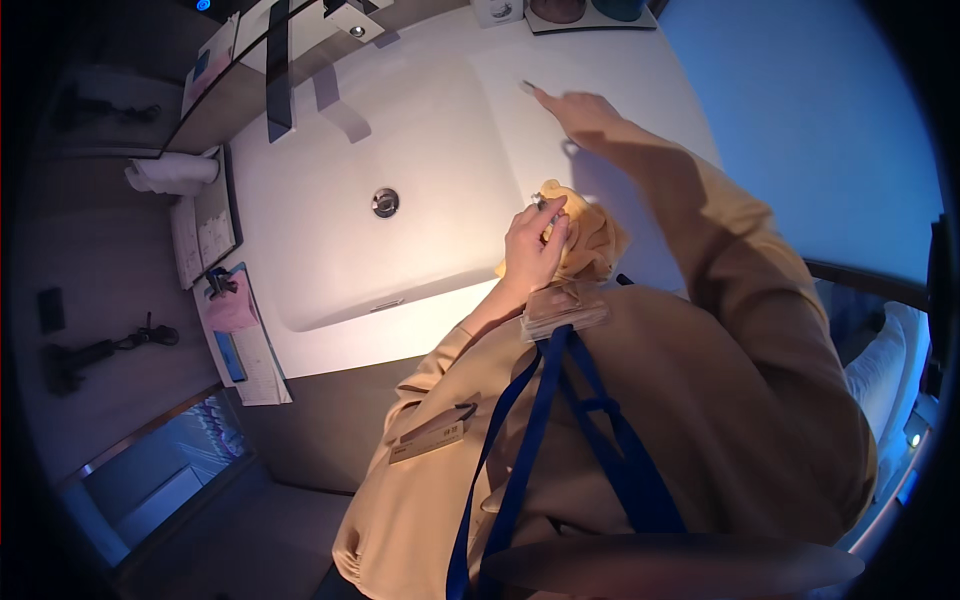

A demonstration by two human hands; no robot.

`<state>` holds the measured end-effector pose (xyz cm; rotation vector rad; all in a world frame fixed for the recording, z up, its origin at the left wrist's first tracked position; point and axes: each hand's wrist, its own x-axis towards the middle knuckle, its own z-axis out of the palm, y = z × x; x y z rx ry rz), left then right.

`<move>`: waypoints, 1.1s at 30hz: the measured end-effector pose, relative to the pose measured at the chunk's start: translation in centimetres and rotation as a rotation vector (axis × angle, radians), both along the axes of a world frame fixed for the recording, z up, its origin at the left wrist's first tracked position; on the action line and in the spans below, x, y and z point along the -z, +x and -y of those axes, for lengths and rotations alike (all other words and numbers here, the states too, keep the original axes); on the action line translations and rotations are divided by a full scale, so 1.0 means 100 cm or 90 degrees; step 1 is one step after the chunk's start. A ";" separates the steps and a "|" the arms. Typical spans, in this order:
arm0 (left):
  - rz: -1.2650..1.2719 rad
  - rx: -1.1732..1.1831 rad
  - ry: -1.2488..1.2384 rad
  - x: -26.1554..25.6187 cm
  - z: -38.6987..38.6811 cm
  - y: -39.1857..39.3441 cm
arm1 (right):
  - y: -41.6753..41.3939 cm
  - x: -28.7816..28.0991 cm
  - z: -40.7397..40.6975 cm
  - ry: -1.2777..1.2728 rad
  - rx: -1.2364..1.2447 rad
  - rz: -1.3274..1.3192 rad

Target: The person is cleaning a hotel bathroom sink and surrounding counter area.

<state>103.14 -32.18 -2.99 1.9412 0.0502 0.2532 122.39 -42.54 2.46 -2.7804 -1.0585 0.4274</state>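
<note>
My left hand [534,244] is closed on a crumpled yellow cloth [592,240] at the near edge of the white washbasin. A small shiny object [538,201] shows between its fingers and the cloth; its kind is unclear. Farther off, my right hand [581,112] reaches over the white counter [630,82] on the right. A small, pale, thin object [528,87] shows at its fingertips, too small to name. Left of both hands lies the wide white basin [435,150], with a round metal drain [385,202] in its floor.
A dark flat spout [280,82] juts over the basin at upper left. A rolled white towel [176,172] and a clipboard with papers [259,360] lie along the left side. A tray [592,28] holds cups at the top. A blue lanyard [540,420] hangs before my chest.
</note>
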 end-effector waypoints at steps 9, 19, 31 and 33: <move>0.022 0.008 0.062 0.001 -0.002 0.000 | 0.010 0.030 0.036 0.064 0.035 0.037; 0.047 0.205 0.291 -0.016 0.003 -0.018 | 0.016 0.040 0.045 0.090 0.096 0.065; 0.111 0.129 0.290 0.001 -0.003 -0.025 | 0.013 0.038 0.045 0.056 0.043 0.033; 0.105 0.128 0.283 0.001 -0.003 -0.026 | 0.012 0.037 0.049 0.005 0.054 0.021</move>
